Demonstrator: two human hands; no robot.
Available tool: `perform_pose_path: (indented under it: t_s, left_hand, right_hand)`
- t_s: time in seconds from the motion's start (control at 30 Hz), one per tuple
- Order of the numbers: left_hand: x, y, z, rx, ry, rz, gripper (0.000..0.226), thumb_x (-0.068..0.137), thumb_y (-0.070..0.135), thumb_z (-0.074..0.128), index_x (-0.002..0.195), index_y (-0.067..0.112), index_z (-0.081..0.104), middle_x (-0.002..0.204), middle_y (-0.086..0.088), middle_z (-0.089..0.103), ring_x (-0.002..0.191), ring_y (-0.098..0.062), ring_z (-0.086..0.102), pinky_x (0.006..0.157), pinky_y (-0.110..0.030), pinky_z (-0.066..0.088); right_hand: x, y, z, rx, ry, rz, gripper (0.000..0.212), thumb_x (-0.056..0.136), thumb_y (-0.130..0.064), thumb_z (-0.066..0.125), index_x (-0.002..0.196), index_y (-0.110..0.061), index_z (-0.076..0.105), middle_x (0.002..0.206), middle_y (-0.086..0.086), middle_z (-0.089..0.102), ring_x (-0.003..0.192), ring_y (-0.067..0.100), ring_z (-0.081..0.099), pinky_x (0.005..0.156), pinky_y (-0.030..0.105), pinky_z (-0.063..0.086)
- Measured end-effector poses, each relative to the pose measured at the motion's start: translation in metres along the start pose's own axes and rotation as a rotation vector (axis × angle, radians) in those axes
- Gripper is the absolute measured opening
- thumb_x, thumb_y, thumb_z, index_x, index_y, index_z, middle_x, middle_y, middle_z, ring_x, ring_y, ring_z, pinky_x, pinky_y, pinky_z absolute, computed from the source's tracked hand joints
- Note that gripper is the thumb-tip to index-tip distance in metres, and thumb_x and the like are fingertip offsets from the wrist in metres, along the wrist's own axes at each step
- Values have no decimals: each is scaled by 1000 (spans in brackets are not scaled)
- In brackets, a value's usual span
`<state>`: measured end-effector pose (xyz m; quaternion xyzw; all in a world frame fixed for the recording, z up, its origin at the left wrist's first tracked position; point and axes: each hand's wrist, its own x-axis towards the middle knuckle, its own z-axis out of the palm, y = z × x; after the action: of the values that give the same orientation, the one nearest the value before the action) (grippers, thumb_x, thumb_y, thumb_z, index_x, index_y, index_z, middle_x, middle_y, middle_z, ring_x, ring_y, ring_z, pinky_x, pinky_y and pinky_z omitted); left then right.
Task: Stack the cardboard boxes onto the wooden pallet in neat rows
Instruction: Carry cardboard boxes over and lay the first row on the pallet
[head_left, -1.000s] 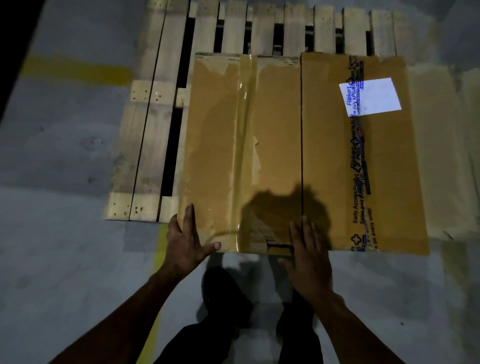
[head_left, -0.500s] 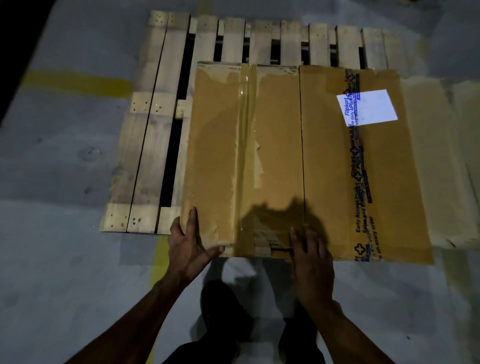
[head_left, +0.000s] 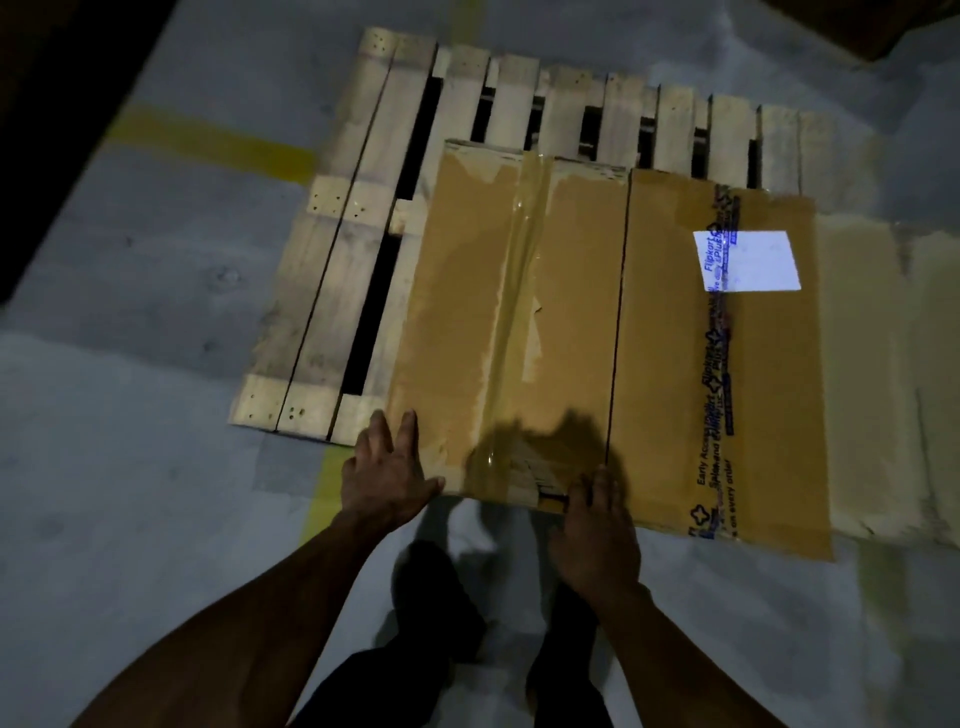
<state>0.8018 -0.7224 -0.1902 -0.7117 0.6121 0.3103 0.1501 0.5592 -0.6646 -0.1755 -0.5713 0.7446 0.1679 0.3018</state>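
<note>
From the head view, a wooden pallet (head_left: 363, 249) of pale, rough slats with dark gaps lay on the grey concrete floor (head_left: 130, 415), filling the upper middle of the frame. Its slats ran from the near edge toward the top of the picture. Two brown cardboard boxes sat on it side by side, their flat tops touching along a dark seam. The left box (head_left: 467, 322) had a glossy strip of clear tape down its middle, wrinkled and peeling near the bottom edge. The right box (head_left: 769, 389) carried a band of blue printed tape and a white rectangular label (head_left: 748, 261). Both boxes were long rectangles, their long axes running from the lower part of the frame to the upper part, in line with the slats.

The left hand (head_left: 387, 475) lay with fingers straight against the near left corner of the left box, thumb spread along its lower edge. The right hand (head_left: 597, 530) rested flat, fingers straight, at the near edge by the seam. Yellow painted lines (head_left: 208, 137) crossed the floor at the left.
</note>
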Motion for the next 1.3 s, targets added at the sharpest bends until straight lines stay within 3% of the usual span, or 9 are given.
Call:
perform_pose_path:
  t_s: [0.1, 0.23, 0.3, 0.5, 0.6, 0.77, 0.97, 1.3]
  left_hand:
    - [-29, 3, -19, -6, 48, -15, 79, 91, 57, 56, 151, 20, 20, 162, -17, 7, 147, -36, 14, 114, -49, 28]
    - [-79, -6, -51, -111, 126, -105, 70, 97, 49, 48, 152, 14, 24, 158, -13, 26, 146, -31, 23, 114, -44, 29]
    - [-108, -13, -67, -180, 177, -158, 67, 97, 50, 40, 151, 11, 27, 155, -14, 32, 143, -31, 29, 112, -42, 32]
    - [-209, -28, -101, -374, 270, -342, 80, 85, 54, 29, 151, 9, 31, 155, -15, 34, 141, -31, 33, 111, -38, 30]
    - [-258, -26, -96, -479, 336, -484, 66, 98, 45, 44, 152, 11, 30, 157, -13, 32, 143, -30, 31, 113, -38, 29]
    - [-332, 7, -66, -656, 435, -765, 61, 99, 39, 49, 150, 11, 33, 155, -12, 35, 141, -30, 32, 112, -37, 29]
    - [-415, 71, -21, -868, 553, -1065, 59, 100, 40, 48, 149, 10, 35, 153, -11, 37, 140, -30, 34, 112, -39, 31]
    - [-548, 107, 40, -1081, 695, -1506, 47, 98, 41, 50, 133, 9, 49, 140, -13, 49, 130, -33, 44, 102, -40, 42]
  right_hand:
    - [-20, -14, -24, 51, -35, -93, 60, 99, -36, 47, 152, -12, 33, 158, 14, 30, 145, 32, 28, 117, 41, 28]
    - [-55, -52, -62, 116, 14, -247, 47, 98, -35, 48, 138, -11, 52, 144, 12, 52, 134, 33, 45, 110, 39, 38]
    - [-74, -74, -81, 115, -27, -314, 48, 98, -39, 48, 137, -12, 53, 140, 13, 55, 130, 32, 49, 106, 38, 41]
    - [-130, -121, -128, 0, -119, -600, 59, 101, -42, 52, 148, -9, 43, 145, 14, 51, 135, 33, 44, 106, 37, 37]
    - [-161, -128, -145, -118, -126, -769, 58, 101, -45, 48, 147, -10, 44, 146, 12, 51, 135, 31, 44, 106, 37, 37]
    - [-193, -118, -157, -318, -139, -1009, 56, 97, -56, 44, 135, -15, 53, 134, 9, 59, 123, 30, 53, 98, 39, 45]
    - [-232, -97, -169, -562, -211, -1262, 69, 99, -56, 41, 153, -13, 36, 155, 10, 42, 141, 29, 38, 111, 38, 34]
    - [-345, -96, -132, -784, -264, -1654, 69, 100, -56, 42, 153, -11, 35, 155, 10, 41, 143, 27, 37, 112, 36, 31]
